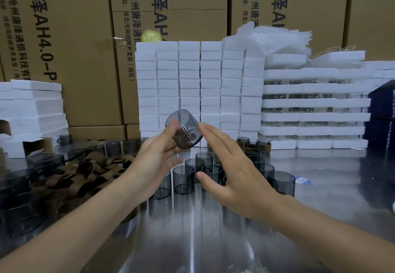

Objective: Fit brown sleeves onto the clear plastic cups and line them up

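My left hand (pixel 155 158) holds a smoky clear plastic cup (pixel 184 128) tilted in the air above the table, with no sleeve on it. My right hand (pixel 230 174) is open beside it, fingers spread, fingertips just right of the cup and holding nothing. Below the hands stand several bare cups (pixel 183 178) in a cluster on the steel table. A loose pile of brown sleeves (pixel 85 172) lies to the left. Three cups with brown sleeves (pixel 264 144) stand behind the cluster, near the foam stacks.
Stacks of white foam blocks (pixel 190 86) rise behind the cups, with foam trays (pixel 314 103) at right and more foam (pixel 34 106) at left. Cardboard cartons (pixel 70 37) form the back wall. Dark stacked cups (pixel 19 198) sit at far left. A dark blue box (pixel 382 101) stands at right.
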`<state>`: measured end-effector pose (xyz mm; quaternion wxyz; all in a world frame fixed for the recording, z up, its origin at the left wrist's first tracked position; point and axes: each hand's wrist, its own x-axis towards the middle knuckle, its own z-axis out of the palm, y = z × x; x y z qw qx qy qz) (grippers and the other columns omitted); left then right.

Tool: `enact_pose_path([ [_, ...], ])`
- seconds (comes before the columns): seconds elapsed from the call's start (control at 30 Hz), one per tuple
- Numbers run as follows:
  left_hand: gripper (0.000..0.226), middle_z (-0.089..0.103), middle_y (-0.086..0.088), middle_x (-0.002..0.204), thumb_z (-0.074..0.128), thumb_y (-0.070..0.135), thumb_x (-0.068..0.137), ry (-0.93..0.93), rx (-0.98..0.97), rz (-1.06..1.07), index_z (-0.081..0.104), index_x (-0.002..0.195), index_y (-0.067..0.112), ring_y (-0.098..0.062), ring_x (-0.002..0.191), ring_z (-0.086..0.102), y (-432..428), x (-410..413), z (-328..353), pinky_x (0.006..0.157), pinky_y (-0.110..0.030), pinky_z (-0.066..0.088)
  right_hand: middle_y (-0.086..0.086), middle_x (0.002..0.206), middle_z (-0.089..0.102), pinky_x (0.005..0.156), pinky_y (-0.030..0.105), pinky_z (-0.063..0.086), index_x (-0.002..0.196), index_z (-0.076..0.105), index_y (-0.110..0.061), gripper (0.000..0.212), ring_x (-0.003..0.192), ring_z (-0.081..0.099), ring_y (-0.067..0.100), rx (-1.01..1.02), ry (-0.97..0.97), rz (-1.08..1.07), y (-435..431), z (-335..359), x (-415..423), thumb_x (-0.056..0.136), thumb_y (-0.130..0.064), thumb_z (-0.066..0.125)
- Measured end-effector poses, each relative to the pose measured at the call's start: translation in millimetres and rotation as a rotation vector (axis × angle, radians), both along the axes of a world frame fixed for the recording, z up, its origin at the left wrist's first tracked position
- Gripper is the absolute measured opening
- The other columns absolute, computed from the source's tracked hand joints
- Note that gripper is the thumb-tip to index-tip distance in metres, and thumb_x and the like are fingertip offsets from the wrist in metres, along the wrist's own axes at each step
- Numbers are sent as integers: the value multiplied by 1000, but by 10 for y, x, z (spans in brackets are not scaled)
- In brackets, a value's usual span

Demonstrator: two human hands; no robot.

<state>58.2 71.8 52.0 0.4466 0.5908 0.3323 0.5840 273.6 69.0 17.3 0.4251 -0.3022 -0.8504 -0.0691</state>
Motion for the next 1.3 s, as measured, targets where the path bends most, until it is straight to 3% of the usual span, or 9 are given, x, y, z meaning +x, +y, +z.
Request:
enact_pose_path([
  [0.13, 60, 77, -9, 130, 57, 65, 100, -137, -131, -128, 74, 130, 15, -22, 122, 74, 1, 19, -22, 93, -39, 49, -21, 174, 23, 127, 13, 18, 173, 19, -35, 85, 161, 22, 0, 7, -37, 17, -10, -1, 18, 104, -35, 68],
  [0.27, 66, 77, -9, 125, 47, 60, 108, -223, -171, -147, 64, 144, 7, -22, 104, 77, -35, 48, -14, 89, -39, 53, -16, 172, 30, 128, 19, 23, 172, 28, -27, 82, 158, 28, 1, 36, -103, 41, -43, -34, -9, 102, -31, 70],
  [0.37, 64, 76, -9, 133, 41, 65, 108, -184, -205, -126, 76, 131, 17, -21, 103, 77, -40, 63, -15, 93, -40, 51, -15, 174, 28, 129, 21, 21, 172, 28, -24, 82, 159, 27, 2, 63, -113, 44, -51, -27, -25, 103, -30, 70],
  [0.47, 67, 78, -6, 127, 41, 73, 104, -145, -261, -149, 85, 115, 25, -25, 105, 79, -47, 77, -34, 86, -38, 51, -15, 178, 22, 131, 26, 21, 173, 20, -24, 84, 161, 23, 3, 60, -94, 37, -43, -8, -26, 104, -31, 67],
  [0.6, 75, 79, -7, 127, 48, 83, 94, -121, -304, -200, 87, 112, 22, -23, 102, 80, -53, 81, -49, 81, -34, 58, -16, 180, 15, 131, 21, 16, 175, 11, -25, 87, 164, 15, 1, 18, -54, 55, -22, 10, -6, 105, -35, 62],
  [0.93, 82, 80, -9, 122, 43, 89, 92, -121, -315, -179, 87, 110, 21, -18, 87, 79, -22, 93, -57, 72, -31, 57, -22, 179, 9, 130, 17, 13, 175, 4, -32, 93, 163, 11, -3, -23, -70, 69, -28, 21, -6, 105, -31, 66],
  [1.1, 93, 82, -10, 106, 46, 96, 82, -109, -368, -177, 88, 99, 15, -20, 84, 79, -4, 110, -95, 72, -31, 58, -26, 178, 10, 126, 10, 10, 174, 1, -39, 96, 162, 9, -8, -82, -38, 75, -4, 7, 7, 105, -31, 67],
  [1.2, 91, 82, -9, 101, 49, 96, 80, -133, -383, -206, 88, 92, 14, -20, 81, 77, -18, 123, -93, 71, -31, 59, -31, 175, 17, 127, 17, 19, 171, -3, -47, 98, 161, 17, -6, -131, -1, 101, -2, 7, 2, 104, -35, 67],
  [1.3, 84, 81, -9, 118, 56, 89, 84, -156, -370, -227, 87, 108, 15, -21, 89, 79, -72, 115, -68, 74, -33, 61, -32, 172, 24, 127, 30, 26, 171, 0, -50, 95, 159, 23, -6, -172, 28, 121, -4, 2, -2, 104, -38, 67],
])
